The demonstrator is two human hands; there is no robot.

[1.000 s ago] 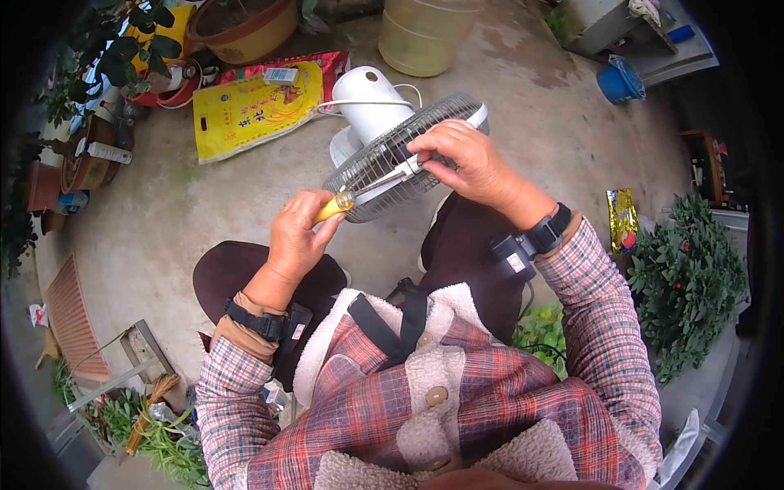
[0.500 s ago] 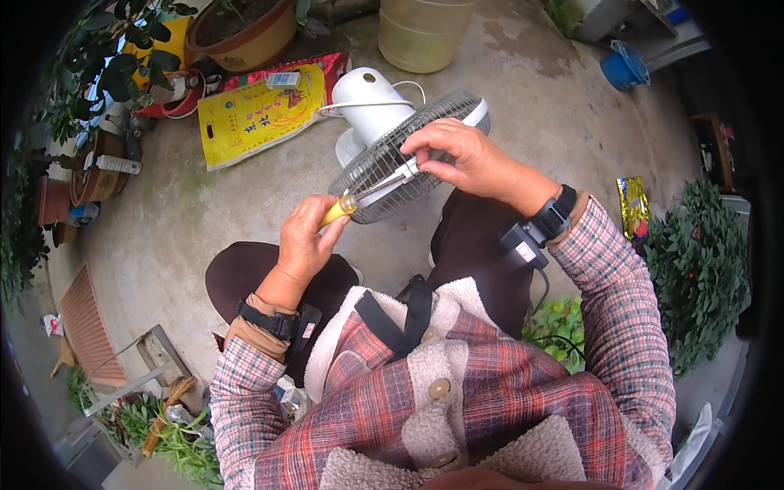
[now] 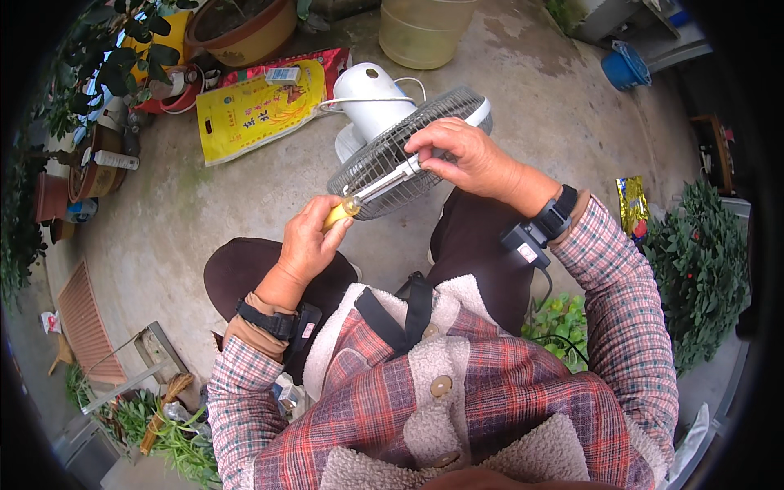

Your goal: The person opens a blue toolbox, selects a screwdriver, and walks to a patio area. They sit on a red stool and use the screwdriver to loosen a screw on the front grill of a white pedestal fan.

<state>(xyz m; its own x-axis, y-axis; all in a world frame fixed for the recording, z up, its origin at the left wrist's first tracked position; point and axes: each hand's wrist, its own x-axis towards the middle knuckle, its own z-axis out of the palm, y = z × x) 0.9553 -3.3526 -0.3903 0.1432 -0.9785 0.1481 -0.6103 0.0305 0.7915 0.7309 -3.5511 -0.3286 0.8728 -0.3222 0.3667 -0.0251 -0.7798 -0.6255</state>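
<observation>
A small electric fan point(image 3: 371, 155) stands in front of me on the ground, with a white body and a grey wire guard seen edge-on. My left hand point(image 3: 309, 237) grips the yellow handle of a screwdriver point(image 3: 342, 211). Its thin shaft runs along the white band at the guard's edge, and the tip is too small to make out near my right fingers. My right hand point(image 3: 465, 155) has thumb and forefinger closed on the fan guard's edge; the other fingers are curled, and exactly what lies between the fingertips is partly hidden.
Behind the fan lie a yellow printed bag point(image 3: 257, 110) and a small box point(image 3: 282, 75). A potted planter point(image 3: 245, 49) and a pale plastic bin point(image 3: 425, 33) stand farther back. A blue bucket point(image 3: 625, 67) is at far right, a leafy bush point(image 3: 698, 273) nearer. A metal frame point(image 3: 155, 359) lies left.
The screwdriver and my left hand have shifted slightly to the right. The fan's guard has tipped a little. My right hand stays nearly in place at the guard's edge.
</observation>
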